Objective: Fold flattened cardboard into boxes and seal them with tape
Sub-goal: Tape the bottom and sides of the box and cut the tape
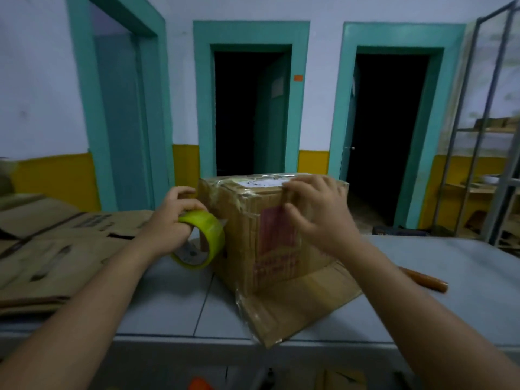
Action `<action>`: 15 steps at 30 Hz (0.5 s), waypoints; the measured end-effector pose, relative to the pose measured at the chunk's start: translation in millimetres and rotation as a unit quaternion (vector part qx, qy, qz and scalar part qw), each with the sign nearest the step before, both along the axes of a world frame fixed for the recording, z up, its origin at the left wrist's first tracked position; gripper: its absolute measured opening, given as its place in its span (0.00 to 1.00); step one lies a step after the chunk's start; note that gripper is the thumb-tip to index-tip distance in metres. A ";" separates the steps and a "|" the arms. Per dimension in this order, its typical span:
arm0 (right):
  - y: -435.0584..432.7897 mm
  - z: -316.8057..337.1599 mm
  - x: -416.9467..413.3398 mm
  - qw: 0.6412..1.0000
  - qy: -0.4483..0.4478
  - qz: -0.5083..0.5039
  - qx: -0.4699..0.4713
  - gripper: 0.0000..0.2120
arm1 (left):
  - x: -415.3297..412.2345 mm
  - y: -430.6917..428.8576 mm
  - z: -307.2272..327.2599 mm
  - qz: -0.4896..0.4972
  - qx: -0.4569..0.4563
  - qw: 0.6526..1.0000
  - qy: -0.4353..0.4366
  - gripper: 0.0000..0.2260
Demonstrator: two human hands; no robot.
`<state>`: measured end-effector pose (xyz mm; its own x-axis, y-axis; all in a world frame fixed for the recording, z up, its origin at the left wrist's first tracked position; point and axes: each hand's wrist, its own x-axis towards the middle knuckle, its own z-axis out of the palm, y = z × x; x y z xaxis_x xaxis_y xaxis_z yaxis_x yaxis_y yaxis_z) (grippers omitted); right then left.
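A brown cardboard box (270,249) with red print stands upright on the grey table (174,302), one flap lying flat toward me. Shiny tape and a white label cover its top. My left hand (171,220) grips a yellow-green tape roll (204,240) just left of the box, close to its side wall. My right hand (315,212) lies over the box's near top edge with fingers spread, pressing on the front face and top. A stack of flattened cardboard (47,249) lies on the left part of the table.
An orange-brown stick-like tool (425,278) lies on the table to the right. Metal shelving (484,153) with cardboard stands at far right. Three teal-framed doorways (251,108) face me beyond the table. An orange object (199,384) shows below the table's front edge.
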<state>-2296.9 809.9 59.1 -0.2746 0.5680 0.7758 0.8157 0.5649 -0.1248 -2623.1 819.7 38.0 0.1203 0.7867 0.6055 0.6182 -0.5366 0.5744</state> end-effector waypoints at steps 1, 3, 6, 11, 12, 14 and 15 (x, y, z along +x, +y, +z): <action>-5.1 -8.5 -8.4 1.000 -0.003 0.001 -0.004 0.28 | 1.1 -0.2 2.2 0.010 -0.028 1.000 0.003 0.37; -6.2 -21.1 -15.5 1.000 0.022 0.005 -0.014 0.34 | 4.7 -1.9 6.9 -0.004 -0.073 0.997 0.008 0.38; 1.6 -26.3 -12.5 0.994 0.090 0.042 -0.040 0.36 | 15.5 -5.0 9.0 -0.071 -0.089 0.993 -0.011 0.24; 19.7 -23.4 4.6 0.979 0.154 0.108 -0.075 0.28 | 15.1 2.9 0.7 -0.037 -0.053 0.997 -0.044 0.21; 24.3 -22.4 9.8 0.974 0.169 0.128 -0.074 0.26 | 13.8 3.5 -1.2 -0.035 -0.039 0.997 -0.059 0.21; 33.4 -20.8 17.8 0.968 0.188 0.151 -0.073 0.23 | 13.6 2.6 -4.7 -0.023 -0.047 0.997 -0.063 0.20; 37.6 -20.3 20.8 0.967 0.190 0.154 -0.073 0.22 | 14.4 2.1 -6.2 -0.018 -0.056 0.997 -0.057 0.19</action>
<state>-2276.2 847.5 38.8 -0.1593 0.6157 0.7717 0.4918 0.7273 -0.4787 -2608.7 821.8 31.8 0.0845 0.8470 0.5248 0.5274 -0.4849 0.6977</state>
